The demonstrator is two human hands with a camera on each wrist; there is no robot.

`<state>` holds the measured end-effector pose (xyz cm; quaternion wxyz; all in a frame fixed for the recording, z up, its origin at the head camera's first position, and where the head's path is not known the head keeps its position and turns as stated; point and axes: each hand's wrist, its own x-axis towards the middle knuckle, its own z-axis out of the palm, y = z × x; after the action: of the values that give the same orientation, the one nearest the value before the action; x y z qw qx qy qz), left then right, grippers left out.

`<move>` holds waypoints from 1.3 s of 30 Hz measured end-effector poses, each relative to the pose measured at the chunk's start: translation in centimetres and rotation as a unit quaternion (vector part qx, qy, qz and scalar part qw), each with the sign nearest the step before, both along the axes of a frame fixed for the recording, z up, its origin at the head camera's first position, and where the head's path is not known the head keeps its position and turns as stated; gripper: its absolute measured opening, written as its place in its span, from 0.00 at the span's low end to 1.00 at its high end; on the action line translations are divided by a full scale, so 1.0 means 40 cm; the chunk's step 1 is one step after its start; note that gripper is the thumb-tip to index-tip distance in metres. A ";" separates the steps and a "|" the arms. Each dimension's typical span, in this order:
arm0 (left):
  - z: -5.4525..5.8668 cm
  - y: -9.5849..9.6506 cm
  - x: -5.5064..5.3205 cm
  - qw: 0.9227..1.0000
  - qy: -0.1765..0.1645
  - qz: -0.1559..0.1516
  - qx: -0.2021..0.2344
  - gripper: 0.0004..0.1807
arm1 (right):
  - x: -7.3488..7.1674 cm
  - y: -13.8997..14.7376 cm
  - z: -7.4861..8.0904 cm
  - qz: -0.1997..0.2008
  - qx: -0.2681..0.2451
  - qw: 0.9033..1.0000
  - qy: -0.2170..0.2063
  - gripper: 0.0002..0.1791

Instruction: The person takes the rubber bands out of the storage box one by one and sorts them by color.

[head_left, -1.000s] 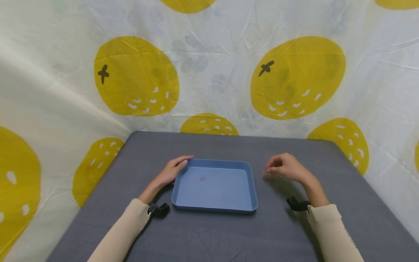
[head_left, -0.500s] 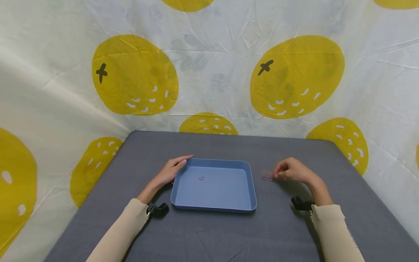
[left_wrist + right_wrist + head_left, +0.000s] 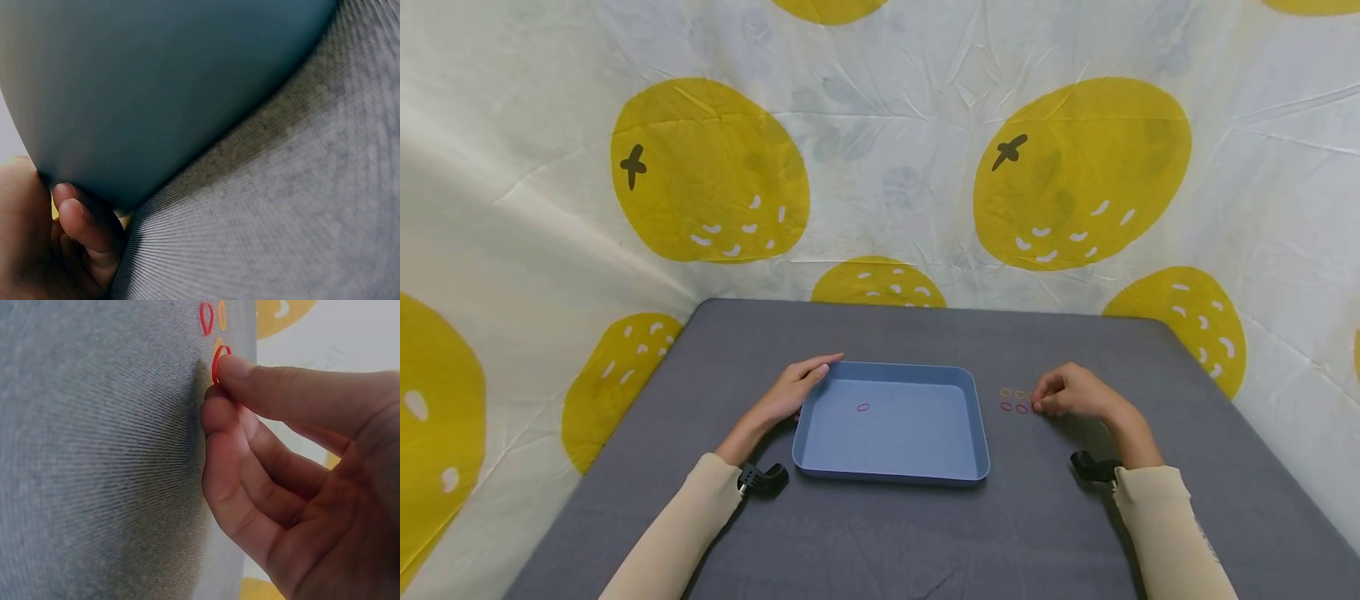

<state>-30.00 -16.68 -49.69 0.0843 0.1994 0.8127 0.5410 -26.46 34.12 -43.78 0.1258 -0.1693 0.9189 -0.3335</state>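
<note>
A shallow blue tray (image 3: 891, 433) lies on the table, with one red rubber band (image 3: 862, 407) inside. My left hand (image 3: 790, 390) holds the tray's left rim near its far corner; the left wrist view has curled fingers (image 3: 81, 225) against its outer wall. To the right of the tray, red rubber bands (image 3: 1006, 407) and orange rubber bands (image 3: 1019, 395) lie in two short rows. At the right end of these rows is my right hand (image 3: 1075, 392). Its thumb and bent fingers pinch a red rubber band (image 3: 216, 365), close to the cloth. Other bands may be hidden behind the fingers.
Grey cloth (image 3: 880, 542) covers the table. A white curtain with yellow fruit prints (image 3: 891, 167) hangs behind and at both sides. Each wrist wears a black strap mount (image 3: 1093, 467).
My right hand has shifted right and slightly down from over the bands, leaving more of both rows in sight. My left hand and the tray have stayed in place.
</note>
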 end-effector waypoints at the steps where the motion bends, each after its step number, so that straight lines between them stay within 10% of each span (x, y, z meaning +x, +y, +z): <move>1: 0.000 0.000 0.000 1.000 0.000 -0.001 0.001 0.24 | -0.001 0.001 -0.001 -0.001 0.000 1.000 -0.001 0.02; 39: 0.001 0.000 -0.001 1.000 -0.002 -0.003 0.004 0.24 | -0.001 -0.006 0.006 -0.027 0.037 0.999 0.005 0.03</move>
<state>-30.03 -16.67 -49.65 0.0868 0.2010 0.8100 0.5441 -26.49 33.87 -43.52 0.1184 -0.1410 0.9355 -0.3014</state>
